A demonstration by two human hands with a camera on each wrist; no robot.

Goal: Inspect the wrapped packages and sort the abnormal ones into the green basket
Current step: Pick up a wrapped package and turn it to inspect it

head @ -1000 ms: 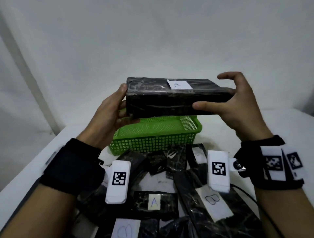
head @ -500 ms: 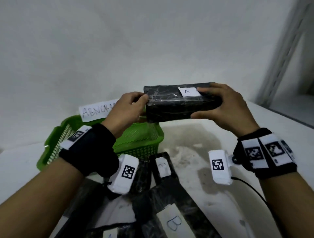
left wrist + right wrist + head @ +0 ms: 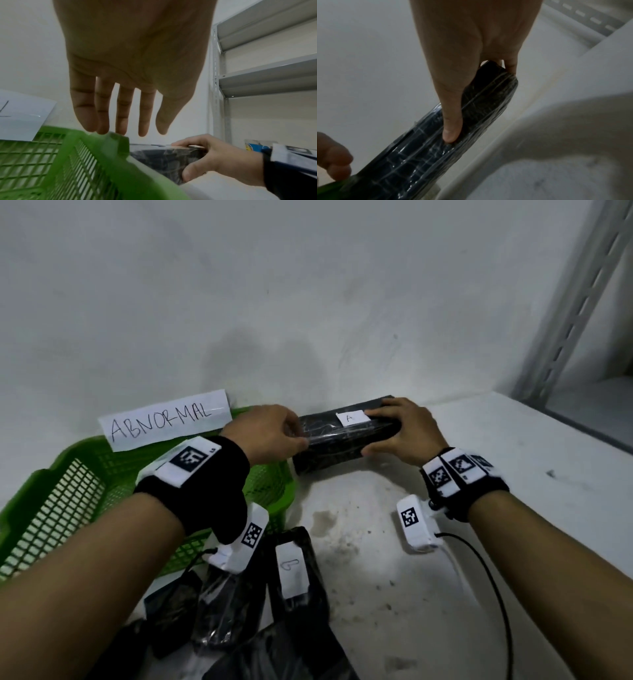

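Gripping package A [image 3: 346,440] from both ends, both hands [image 3: 406,431] palm-down.

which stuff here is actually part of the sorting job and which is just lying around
Part of the job:
- package labelled A, gripped at one end by the right hand, left hand at the other end
- green basket with the ABNORMAL sign
- black wrapped packages in the near pile

Just lying about:
- grey metal shelving
- black cable
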